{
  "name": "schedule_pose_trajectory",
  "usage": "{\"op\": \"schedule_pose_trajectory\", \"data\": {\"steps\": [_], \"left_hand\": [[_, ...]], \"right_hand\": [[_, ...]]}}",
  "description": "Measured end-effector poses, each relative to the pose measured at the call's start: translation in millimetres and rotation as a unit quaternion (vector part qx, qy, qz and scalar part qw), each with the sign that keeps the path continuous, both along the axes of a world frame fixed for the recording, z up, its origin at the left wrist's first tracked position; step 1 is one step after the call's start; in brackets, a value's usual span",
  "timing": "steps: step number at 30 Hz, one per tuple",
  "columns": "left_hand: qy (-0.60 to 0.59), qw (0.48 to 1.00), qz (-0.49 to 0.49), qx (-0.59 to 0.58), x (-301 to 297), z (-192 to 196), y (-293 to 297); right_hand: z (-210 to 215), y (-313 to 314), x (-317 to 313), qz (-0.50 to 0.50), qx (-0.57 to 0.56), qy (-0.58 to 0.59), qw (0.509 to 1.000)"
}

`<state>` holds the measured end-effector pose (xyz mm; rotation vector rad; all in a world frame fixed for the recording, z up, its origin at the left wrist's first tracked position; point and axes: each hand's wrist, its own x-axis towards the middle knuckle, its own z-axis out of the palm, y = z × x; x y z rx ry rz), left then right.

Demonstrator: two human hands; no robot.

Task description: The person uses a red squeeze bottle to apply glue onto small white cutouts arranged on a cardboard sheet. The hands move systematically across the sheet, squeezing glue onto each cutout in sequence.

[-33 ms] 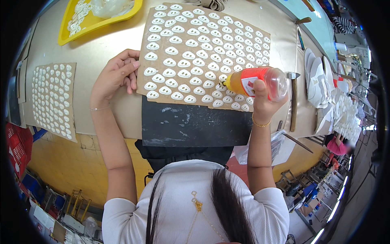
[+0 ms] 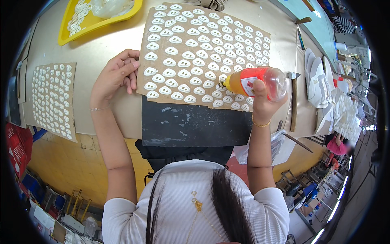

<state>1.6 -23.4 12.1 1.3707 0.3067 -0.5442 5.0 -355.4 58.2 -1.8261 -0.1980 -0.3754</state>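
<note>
Nothing shifted since prior frame: right hand (image 2: pixel 264 101) gripped orange squeeze bottle (image 2: pixel 254 81), nozzle at white pieces (image 2: pixel 191 53); left hand (image 2: pixel 115 75), fingers together, pressed cardboard sheet (image 2: pixel 142 81).

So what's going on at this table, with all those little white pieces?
A person at a workbench holds a squeeze bottle of orange liquid in the right hand, lying sideways with its nozzle pointed at the small white pieces set out in rows on a sheet of brown cardboard. The left hand rests at the cardboard's left edge. A second sheet of white pieces lies farther left, and a yellow tray sits at the back.
</note>
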Motion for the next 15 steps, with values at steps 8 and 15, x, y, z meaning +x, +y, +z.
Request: {"op": "schedule_pose_trajectory", "data": {"steps": [8, 15], "left_hand": [[-0.003, 1.000, -0.001, 0.007, 3.1, -0.6, 0.3], [-0.005, 1.000, -0.001, 0.005, 2.8, -0.4, 0.1]], "right_hand": [[-4.8, 0.0, 7.4, 0.016, -0.057, -0.013, 0.998], [-2.0, -7.0, 10.5, -0.010, -0.092, -0.025, 0.995]]}}
